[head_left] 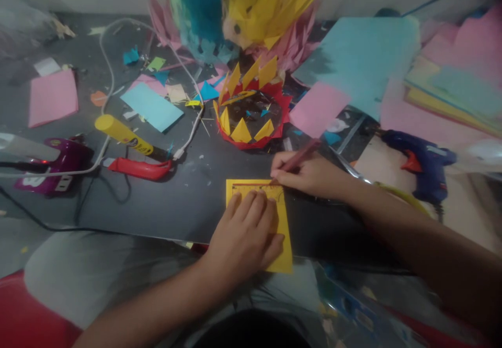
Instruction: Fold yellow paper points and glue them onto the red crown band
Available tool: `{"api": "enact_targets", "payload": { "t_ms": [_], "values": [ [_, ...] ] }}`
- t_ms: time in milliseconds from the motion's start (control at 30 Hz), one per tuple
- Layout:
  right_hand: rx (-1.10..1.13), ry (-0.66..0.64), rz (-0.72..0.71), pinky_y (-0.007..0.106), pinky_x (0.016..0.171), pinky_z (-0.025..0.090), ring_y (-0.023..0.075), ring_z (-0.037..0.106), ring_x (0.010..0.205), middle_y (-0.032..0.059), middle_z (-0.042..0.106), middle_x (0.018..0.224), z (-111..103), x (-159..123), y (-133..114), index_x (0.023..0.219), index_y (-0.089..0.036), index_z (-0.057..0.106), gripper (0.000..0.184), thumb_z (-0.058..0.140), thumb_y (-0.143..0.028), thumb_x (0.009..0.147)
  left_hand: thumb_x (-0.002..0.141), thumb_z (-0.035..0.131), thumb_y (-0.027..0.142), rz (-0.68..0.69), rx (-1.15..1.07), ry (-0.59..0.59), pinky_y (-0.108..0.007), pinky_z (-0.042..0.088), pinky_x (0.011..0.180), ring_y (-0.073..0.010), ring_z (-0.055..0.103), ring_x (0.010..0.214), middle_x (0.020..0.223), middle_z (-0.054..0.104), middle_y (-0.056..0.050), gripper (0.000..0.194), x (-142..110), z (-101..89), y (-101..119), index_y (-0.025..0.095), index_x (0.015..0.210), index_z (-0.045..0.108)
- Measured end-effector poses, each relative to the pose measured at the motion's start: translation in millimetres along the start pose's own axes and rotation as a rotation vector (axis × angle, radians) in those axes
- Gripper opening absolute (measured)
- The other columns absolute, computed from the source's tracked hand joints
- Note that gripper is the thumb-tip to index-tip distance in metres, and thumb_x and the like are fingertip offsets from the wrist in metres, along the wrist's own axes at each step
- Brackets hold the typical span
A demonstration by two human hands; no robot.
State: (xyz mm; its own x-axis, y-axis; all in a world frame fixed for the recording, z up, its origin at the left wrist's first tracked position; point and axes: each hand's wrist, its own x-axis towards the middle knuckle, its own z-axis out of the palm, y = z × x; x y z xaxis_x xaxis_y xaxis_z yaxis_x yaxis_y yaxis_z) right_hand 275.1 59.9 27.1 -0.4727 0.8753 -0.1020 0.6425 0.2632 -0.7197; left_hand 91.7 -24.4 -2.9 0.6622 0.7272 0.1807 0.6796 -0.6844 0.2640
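My left hand (246,230) lies over a sheet of yellow paper (285,256) at the table's front edge, its fingertips pressing a see-through ruler (257,193) onto the paper's upper part. A reddish pencil (301,155) is pinched in my right hand (300,174), its tip down at the ruler's upper edge. Along that edge runs a dark reddish line. Just beyond the yellow sheet stands a red paper ring (251,143) with yellow folded paper points. The part of the ruler under my left hand is hidden.
On the left lie a yellow glue stick (123,134), a red box cutter (139,168), a purple device (70,159) and a white cable (113,76). A blue glue gun (419,154) rests at right. Paper sheets (364,55), scraps and a colourful paper model (270,2) stand behind.
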Motion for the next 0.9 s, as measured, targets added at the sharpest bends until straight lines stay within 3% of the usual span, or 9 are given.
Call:
{"api": "enact_targets", "payload": {
  "t_ms": [300, 467, 567, 667, 767, 900],
  "values": [
    [0.017, -0.001, -0.002, 0.022, 0.054, 0.037, 0.0094, 0.048, 0.053, -0.0034, 0.055, 0.057, -2, 0, 0, 0.063, -0.018, 0.054, 0.013, 0.052, -0.022, 0.075, 0.088, 0.041, 0.04, -0.002, -0.001, 0.009, -0.045, 0.039, 0.101, -0.027, 0.048, 0.117, 0.124, 0.055, -0.015, 0.048, 0, 0.4, 0, 0.008, 0.123, 0.047],
    [0.025, 0.024, 0.01, 0.024, 0.061, 0.043, 0.012, 0.057, 0.062, -0.0006, 0.064, 0.067, -5, -3, 1, 0.07, -0.018, 0.059, 0.014, 0.052, -0.026, 0.079, 0.088, 0.042, 0.04, -0.004, -0.017, 0.008, -0.045, 0.039, 0.101, -0.0272, 0.048, 0.117, 0.123, 0.055, -0.015, 0.047, 0, -1.2, 0, 0.009, 0.122, 0.047],
    [-0.019, 0.081, 0.008, 0.026, 0.071, 0.048, 0.0156, 0.063, 0.079, 0.0033, 0.069, 0.089, -11, -18, 6, 0.092, -0.02, 0.064, 0.021, 0.047, -0.03, 0.086, 0.087, 0.045, 0.039, -0.019, -0.057, 0.003, -0.045, 0.039, 0.101, -0.0274, 0.048, 0.118, 0.123, 0.055, -0.015, 0.046, 0, -2.2, 0, 0.008, 0.121, 0.046],
    [-0.17, 0.071, -0.085, 0.031, 0.08, 0.048, 0.0195, 0.063, 0.094, 0.0056, 0.068, 0.102, -13, -45, 18, 0.108, -0.022, 0.062, 0.028, 0.043, -0.031, 0.09, 0.085, 0.047, 0.035, -0.04, -0.128, -0.003, -0.045, 0.038, 0.103, -0.0272, 0.047, 0.119, 0.124, 0.055, -0.016, 0.039, -1, -4.6, -2, 0.008, 0.113, 0.049],
    [-0.37, 0.066, -0.221, 0.037, 0.087, 0.047, 0.0239, 0.059, 0.104, 0.0065, 0.067, 0.108, -8, -68, 33, 0.103, -0.023, 0.063, 0.023, 0.053, -0.033, 0.086, 0.086, 0.048, 0.033, -0.004, -0.151, -0.052, -0.042, 0.038, 0.104, -0.0261, 0.045, 0.123, 0.129, 0.052, -0.016, 0.032, -2, -9.7, -7, 0.01, 0.107, 0.052],
    [-0.417, 0.03, -0.228, 0.038, 0.084, 0.047, 0.0221, 0.059, 0.094, 0.0064, 0.065, 0.101, -4, -76, 35, 0.091, -0.023, 0.06, 0.011, 0.054, -0.029, 0.085, 0.087, 0.047, 0.033, 0.09, -0.147, -0.02, -0.04, 0.037, 0.105, -0.0233, 0.044, 0.125, 0.133, 0.05, -0.013, 0.032, -11, -19.7, -21, 0.013, 0.111, 0.051]
  ]
}}
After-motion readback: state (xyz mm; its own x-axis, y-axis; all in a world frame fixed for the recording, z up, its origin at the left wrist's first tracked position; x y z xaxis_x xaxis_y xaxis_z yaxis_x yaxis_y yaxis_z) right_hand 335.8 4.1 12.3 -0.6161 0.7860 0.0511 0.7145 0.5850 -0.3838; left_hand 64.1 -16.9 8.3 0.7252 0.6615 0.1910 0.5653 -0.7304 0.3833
